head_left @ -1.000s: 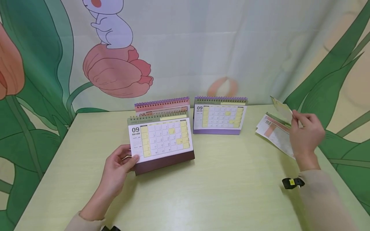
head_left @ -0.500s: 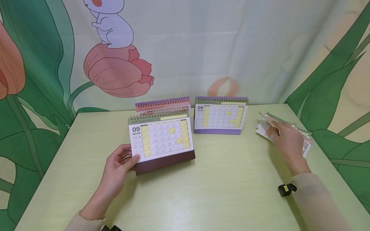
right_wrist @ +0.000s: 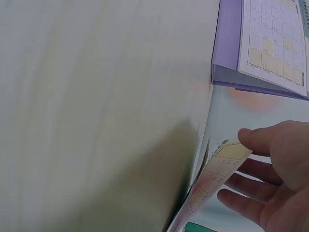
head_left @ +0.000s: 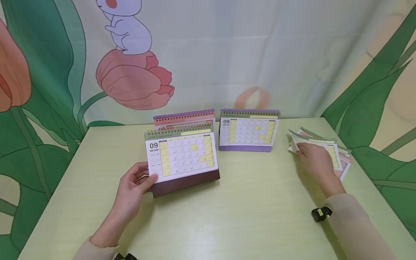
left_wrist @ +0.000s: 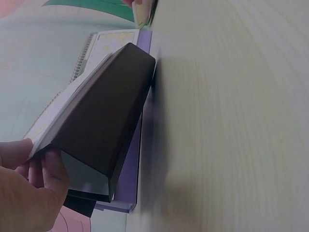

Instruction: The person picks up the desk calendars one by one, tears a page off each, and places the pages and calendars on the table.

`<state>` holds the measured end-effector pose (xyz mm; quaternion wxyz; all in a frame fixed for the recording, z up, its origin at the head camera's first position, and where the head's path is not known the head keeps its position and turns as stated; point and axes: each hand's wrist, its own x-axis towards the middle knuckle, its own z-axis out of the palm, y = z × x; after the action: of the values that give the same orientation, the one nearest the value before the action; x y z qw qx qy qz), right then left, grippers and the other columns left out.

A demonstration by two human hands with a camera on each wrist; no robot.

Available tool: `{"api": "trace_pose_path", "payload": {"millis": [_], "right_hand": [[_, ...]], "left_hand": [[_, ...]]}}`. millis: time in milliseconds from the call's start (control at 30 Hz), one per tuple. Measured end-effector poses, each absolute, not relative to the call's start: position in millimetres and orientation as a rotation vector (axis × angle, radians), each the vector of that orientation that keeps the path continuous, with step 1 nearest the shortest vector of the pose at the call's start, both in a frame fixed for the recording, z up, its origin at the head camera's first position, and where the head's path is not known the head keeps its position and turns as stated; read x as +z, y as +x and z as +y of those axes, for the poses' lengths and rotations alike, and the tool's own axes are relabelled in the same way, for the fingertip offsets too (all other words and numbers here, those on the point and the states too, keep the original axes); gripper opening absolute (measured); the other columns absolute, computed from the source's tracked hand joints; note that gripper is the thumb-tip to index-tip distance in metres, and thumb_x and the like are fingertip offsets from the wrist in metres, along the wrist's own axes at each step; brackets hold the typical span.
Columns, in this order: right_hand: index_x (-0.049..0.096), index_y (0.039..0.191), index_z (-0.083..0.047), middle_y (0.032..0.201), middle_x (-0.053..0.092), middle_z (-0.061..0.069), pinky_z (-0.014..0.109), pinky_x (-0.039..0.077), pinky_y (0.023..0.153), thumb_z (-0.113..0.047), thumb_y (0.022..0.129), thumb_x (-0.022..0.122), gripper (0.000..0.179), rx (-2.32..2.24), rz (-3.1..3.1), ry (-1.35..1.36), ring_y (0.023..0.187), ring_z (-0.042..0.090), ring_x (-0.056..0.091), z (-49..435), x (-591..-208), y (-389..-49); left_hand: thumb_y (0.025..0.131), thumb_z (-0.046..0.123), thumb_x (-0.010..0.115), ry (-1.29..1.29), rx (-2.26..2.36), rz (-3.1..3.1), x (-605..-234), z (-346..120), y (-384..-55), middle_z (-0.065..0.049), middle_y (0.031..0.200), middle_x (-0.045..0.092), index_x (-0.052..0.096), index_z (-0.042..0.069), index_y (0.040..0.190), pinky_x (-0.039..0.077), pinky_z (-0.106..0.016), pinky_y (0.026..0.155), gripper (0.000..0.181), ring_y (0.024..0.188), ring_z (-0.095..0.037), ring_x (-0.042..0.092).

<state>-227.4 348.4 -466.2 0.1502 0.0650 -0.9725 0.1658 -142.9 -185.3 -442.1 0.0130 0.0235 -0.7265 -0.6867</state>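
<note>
My left hand (head_left: pixel 131 189) grips the lower left corner of a desk calendar (head_left: pixel 182 155) with a dark brown base, thumb on the pages. Its front page reads 09 under a green header. In the left wrist view the calendar's dark base (left_wrist: pixel 106 106) is tilted, fingers (left_wrist: pixel 55 171) behind the pages. At the table's right side my right hand (head_left: pixel 318 162) pinches the left end of a loose calendar page (head_left: pixel 334 155), which lies over a pile of loose pages (head_left: pixel 345 169). The right wrist view shows the thumb on this page's raised corner (right_wrist: pixel 234 151).
Behind the held calendar stands another with a pink header (head_left: pixel 183 117), partly hidden. A purple-based desk calendar (head_left: pixel 248 131) stands to its right, also showing 09. A printed curtain (head_left: pixel 208 54) hangs behind the pale table (head_left: pixel 247 209).
My right hand has come down and left with the loose page, from raised above the pile to lying on it. The left hand and its calendar have stayed in place.
</note>
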Motion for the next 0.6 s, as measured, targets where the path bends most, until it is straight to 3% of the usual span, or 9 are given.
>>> {"api": "trace_pose_path", "payload": {"millis": [200,367,600], "right_hand": [[0.059,0.135,0.006,0.13,0.06,0.032,0.067,0.044,0.096,-0.013,0.098,0.068,0.043,0.541,-2.889,0.196,0.116,0.055,0.056,348.4,-467.9,-231.4],[0.046,0.146,0.011,0.145,0.045,0.037,0.065,0.031,0.11,-0.025,0.1,0.068,0.062,0.581,-3.017,0.192,0.134,0.056,0.04,349.7,-471.4,-235.6],[0.041,0.149,0.011,0.154,0.029,0.04,0.067,0.023,0.114,-0.033,0.105,0.06,0.065,0.611,-2.996,0.243,0.141,0.058,0.027,347.7,-470.1,-233.5]], "left_hand": [[0.099,-0.004,0.063,0.074,-2.132,-2.276,-441.3,-185.1,-142.5,-0.009,0.11,0.065,0.056,-0.002,0.134,0.058,-0.027,0.077,0.036,0.092,-0.017,0.064],[0.099,-0.004,0.063,0.069,-2.125,-2.28,-441.1,-185.1,-142.3,-0.01,0.111,0.065,0.056,-0.002,0.133,0.058,-0.026,0.076,0.034,0.092,-0.017,0.064],[0.099,-0.005,0.063,0.056,-2.092,-2.294,-440.8,-186.9,-141.8,-0.012,0.112,0.065,0.056,-0.004,0.129,0.057,-0.025,0.077,0.03,0.092,-0.019,0.063]]}}
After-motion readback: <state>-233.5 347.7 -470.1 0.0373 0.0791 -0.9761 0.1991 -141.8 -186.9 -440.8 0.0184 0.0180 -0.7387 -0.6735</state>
